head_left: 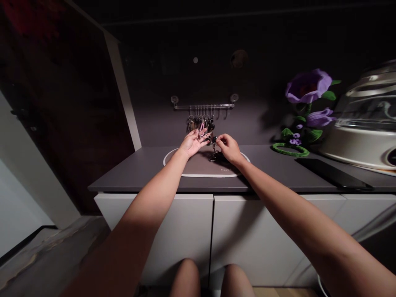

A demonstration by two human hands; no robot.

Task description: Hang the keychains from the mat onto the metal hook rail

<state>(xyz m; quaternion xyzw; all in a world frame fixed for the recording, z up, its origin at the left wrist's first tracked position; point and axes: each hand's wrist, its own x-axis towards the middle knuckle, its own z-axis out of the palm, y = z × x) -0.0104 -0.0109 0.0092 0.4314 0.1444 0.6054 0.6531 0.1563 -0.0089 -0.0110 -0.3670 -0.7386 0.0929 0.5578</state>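
Observation:
My right hand pinches a bunch of keys by its ring, and the dark lower part dangles just above the mat. Close to its left, my left hand is turned palm up with the fingers stretched and apart. Small metal pieces show by its fingertips; whether they touch is too fine to tell. Behind both hands, several keys hang from the hooks of a clear rail on the wall. Under the hands lies an oval brown mat with a pale rim.
The dark countertop sits over white cabinet doors. To the right stand a purple fabric flower with a green ring base, a black phone-like slab and a cream appliance with a clear top. A dark door is at left.

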